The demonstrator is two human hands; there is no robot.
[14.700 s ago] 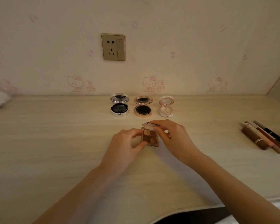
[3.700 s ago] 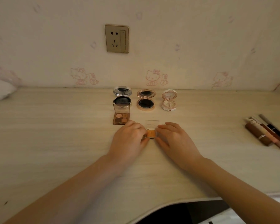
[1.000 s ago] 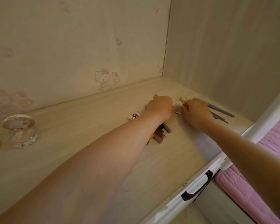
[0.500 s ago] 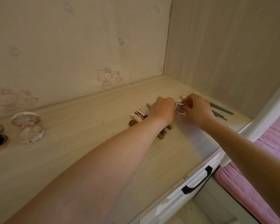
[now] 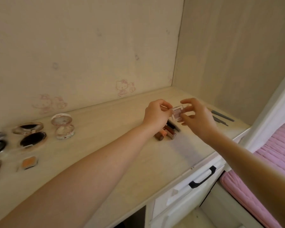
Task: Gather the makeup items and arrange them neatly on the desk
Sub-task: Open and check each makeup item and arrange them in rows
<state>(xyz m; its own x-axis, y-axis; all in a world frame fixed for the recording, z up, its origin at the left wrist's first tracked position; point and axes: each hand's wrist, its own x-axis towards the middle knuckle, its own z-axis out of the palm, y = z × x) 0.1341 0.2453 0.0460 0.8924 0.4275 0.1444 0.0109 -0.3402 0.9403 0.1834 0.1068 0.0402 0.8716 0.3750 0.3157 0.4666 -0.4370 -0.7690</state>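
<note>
Left hand (image 5: 155,116) and right hand (image 5: 198,120), fingers curled, together pinch a small clear case (image 5: 177,112) by opposite edges, just above the lipsticks (image 5: 167,132) on the worktop (image 5: 122,129). Open compacts (image 5: 62,127) stand at the left.

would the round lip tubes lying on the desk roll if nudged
Probably: the lip tubes look cylindrical and lie on their sides on the smooth desk. Packed side by side, they likely block each other. They look rigid, so easy to pinch.
</note>
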